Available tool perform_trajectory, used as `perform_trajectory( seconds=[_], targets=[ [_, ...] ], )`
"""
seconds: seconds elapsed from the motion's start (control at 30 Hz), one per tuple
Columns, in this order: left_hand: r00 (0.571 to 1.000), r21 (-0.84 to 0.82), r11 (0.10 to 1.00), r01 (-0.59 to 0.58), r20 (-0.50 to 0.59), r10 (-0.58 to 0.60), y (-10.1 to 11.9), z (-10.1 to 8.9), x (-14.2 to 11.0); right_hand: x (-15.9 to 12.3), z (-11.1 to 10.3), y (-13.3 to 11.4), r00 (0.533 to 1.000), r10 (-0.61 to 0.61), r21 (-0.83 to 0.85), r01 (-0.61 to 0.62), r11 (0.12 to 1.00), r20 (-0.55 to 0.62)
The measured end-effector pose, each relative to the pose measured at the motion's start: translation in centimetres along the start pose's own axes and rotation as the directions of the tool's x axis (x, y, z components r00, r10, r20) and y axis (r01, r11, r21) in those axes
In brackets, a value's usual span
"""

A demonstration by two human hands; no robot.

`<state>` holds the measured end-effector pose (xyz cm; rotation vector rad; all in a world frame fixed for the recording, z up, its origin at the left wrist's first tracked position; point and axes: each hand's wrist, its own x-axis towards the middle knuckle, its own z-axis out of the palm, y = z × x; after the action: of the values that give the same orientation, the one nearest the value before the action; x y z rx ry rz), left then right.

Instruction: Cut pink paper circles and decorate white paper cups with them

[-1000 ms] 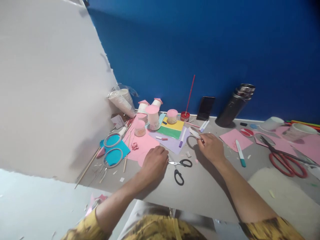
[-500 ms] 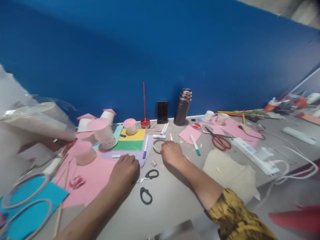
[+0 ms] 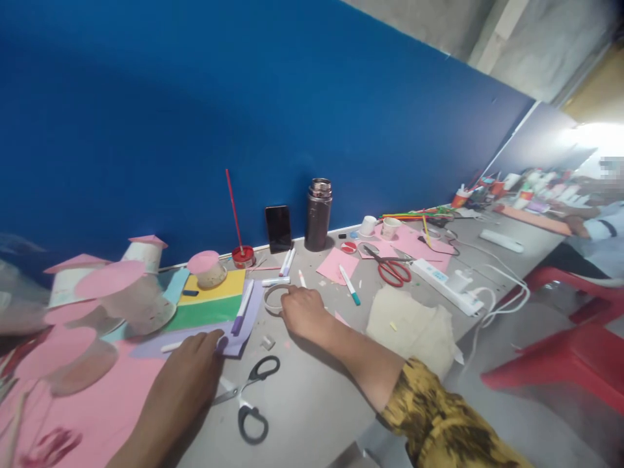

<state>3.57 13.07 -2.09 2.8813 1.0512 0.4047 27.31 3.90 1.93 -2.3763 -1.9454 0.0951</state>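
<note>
Left hand (image 3: 192, 367): fingers bent, at the lilac paper (image 3: 253, 312); whether it holds anything, cannot tell.
Right hand (image 3: 305, 312): fingers bunched at the grey ring (image 3: 266, 303); whether they grip it, cannot tell.
Grey ring: on the desk (image 3: 302, 390), between back and front edges.
Scissors (image 3: 237, 392): spread, beside the left hand.
Flask (image 3: 318, 218): upright, desk's back edge.

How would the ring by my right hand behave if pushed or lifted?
The ring lies flat, so a push would probably slide it, not roll it. Its open middle suggests it's light for its size. Its round outline hints it's fairly stiff.
</note>
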Motion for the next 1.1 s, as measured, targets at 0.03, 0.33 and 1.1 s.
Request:
perform_trajectory(
  seconds=[0.03,0.33,1.1],
  targets=[
    [1.0,-0.012,1.0,-0.023,-0.011,0.023,-0.1,0.1,0.0,0.0,0.0,0.0,1.0,0.002,0.002,-0.002,1.0,0.002],
    [0.999,0.001,1.0,-0.012,0.037,0.011,1.0,-0.7,-0.3,-0.1,0.1,0.0,1.0,0.018,-0.006,-0.018,1.0,0.011],
    [0.999,0.041,0.998,-0.042,0.033,0.041,1.9,-1.6,-0.7,-2.1,-2.9,-1.4,0.996,0.018,0.024,-0.016,1.0,-0.085]
  ],
)
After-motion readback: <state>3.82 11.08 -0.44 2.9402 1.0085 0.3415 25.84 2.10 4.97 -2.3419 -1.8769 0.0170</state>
